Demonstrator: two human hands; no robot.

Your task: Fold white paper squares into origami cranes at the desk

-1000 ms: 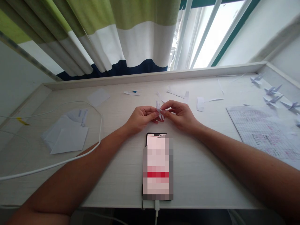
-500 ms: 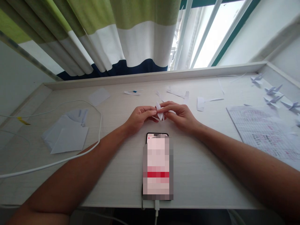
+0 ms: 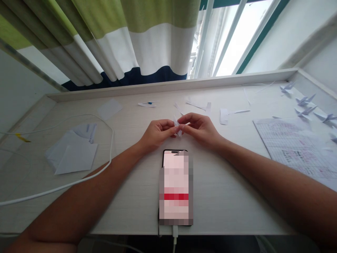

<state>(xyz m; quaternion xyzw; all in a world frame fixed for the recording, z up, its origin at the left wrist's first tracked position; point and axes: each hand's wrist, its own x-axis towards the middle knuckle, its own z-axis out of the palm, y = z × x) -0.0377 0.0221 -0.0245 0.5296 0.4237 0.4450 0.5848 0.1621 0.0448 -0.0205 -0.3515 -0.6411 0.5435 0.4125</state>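
Between my two hands is a small piece of folded white paper point(image 3: 179, 133), held just above the desk. My left hand point(image 3: 157, 133) pinches its left side with thumb and fingers. From the right, my right hand point(image 3: 200, 129) grips the same paper, its thumb tip meeting my left thumb. Fingertips cover much of the paper, so its full shape is hidden. Just below the hands lies a phone point(image 3: 176, 179) with a blurred screen and a white cable plugged into its lower end.
Several folded paper cranes point(image 3: 305, 101) stand at the far right, beyond a written-on sheet point(image 3: 297, 147). Paper squares point(image 3: 77, 154) lie at the left under a looping white cable point(image 3: 112, 140). Paper strips point(image 3: 223, 116) are scattered behind my hands. A raised rim point(image 3: 163, 86) edges the desk's back.
My right thumb has come up to the front of the folded paper, and my right index finger has drawn back from across it. The paper is more covered now.
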